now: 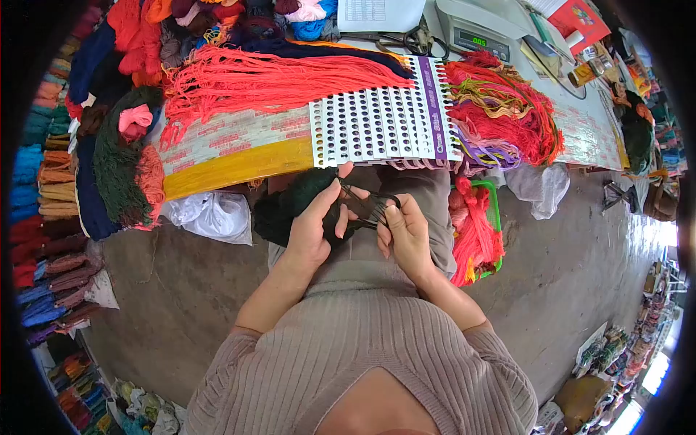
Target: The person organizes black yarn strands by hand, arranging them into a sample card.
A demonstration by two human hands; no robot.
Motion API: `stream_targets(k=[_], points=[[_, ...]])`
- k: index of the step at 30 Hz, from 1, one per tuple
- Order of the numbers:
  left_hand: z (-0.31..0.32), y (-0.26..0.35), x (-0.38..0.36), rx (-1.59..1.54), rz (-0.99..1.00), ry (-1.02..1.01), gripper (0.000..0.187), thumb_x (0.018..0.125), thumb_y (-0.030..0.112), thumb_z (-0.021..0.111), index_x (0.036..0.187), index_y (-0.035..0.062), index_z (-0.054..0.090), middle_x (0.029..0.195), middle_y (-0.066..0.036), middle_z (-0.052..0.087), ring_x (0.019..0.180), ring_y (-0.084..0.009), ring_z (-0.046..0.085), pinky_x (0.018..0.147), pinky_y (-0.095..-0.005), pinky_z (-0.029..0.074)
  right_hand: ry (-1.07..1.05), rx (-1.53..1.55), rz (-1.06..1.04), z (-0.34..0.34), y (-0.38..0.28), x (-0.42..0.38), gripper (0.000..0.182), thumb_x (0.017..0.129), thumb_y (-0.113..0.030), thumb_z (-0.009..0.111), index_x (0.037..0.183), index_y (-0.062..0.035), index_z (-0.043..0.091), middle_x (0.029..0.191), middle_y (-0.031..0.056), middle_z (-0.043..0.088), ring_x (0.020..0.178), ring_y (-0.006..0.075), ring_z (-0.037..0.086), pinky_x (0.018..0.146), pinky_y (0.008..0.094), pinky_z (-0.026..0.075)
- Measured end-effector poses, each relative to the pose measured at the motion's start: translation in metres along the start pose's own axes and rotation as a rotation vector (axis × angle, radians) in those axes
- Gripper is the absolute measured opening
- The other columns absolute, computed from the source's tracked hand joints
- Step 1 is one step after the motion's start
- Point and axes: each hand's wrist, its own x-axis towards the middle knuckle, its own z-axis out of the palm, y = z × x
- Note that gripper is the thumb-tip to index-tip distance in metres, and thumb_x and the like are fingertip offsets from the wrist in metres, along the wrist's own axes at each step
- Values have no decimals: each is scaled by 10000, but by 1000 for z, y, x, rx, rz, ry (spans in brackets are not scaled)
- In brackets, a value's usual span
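Observation:
Over my lap, my left hand (317,221) is closed on dark thread, beside a dark green bundle of yarn (279,212). Thin dark strands run across to my right hand (406,230), whose thumb and fingers pinch them. Just beyond both hands, at the table edge, lie white punched thread cards (373,123) with a purple strip (435,109). Long coral threads (268,76) stretch left from the cards, and red, green and purple threads (504,109) spread to their right.
A digital scale (475,36), scissors (420,38) and a small jar (586,72) stand at the back of the table (239,170). Below the table are a white plastic bag (214,216) and a green basket (496,206) with coral yarn. Yarn bundles line the left side.

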Motion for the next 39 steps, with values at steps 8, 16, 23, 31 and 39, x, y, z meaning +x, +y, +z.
stream_targets(k=[8, 16, 23, 31, 39], points=[[8, 3, -1, -44, -15, 6, 408, 954, 226, 353, 1301, 22, 421, 1061, -146, 617, 438, -69, 378, 644, -219, 415, 8, 30, 81, 1, -8, 0, 171, 981, -220, 388, 975, -50, 412, 597, -3, 379, 454, 71, 349, 394, 211, 333], [-1, 1, 0, -38, -17, -49, 380, 948, 245, 405, 1275, 63, 465, 1074, -131, 617, 437, -51, 393, 611, -212, 415, -29, -24, 162, 1, -15, 1, 182, 966, -214, 431, 1018, -40, 418, 576, 3, 429, 421, 85, 398, 393, 214, 323], [-35, 25, -12, 297, -152, -196, 189, 830, 142, 584, 905, -21, 642, 615, -72, 584, 377, -39, 386, 358, -195, 278, 11, -955, -613, -21, -46, 11, 74, 860, -1, 503, 932, 14, 499, 906, 113, 585, 816, 184, 572, 716, 279, 455], [-247, 103, -54, -649, 409, 542, 194, 854, 22, 485, 665, 59, 460, 495, 32, 380, 329, -56, 316, 459, -190, 392, 19, 785, -503, -91, -152, 4, 206, 941, -199, 457, 952, 5, 483, 890, 67, 514, 821, 155, 501, 716, 289, 426], [-338, 184, -163, -770, 915, 577, 245, 894, 139, 456, 666, 75, 521, 437, 46, 345, 378, -94, 371, 557, -231, 423, 706, -246, -979, -251, -347, 5, 172, 916, -144, 498, 772, -55, 470, 666, -15, 343, 589, 117, 302, 562, 238, 284]])
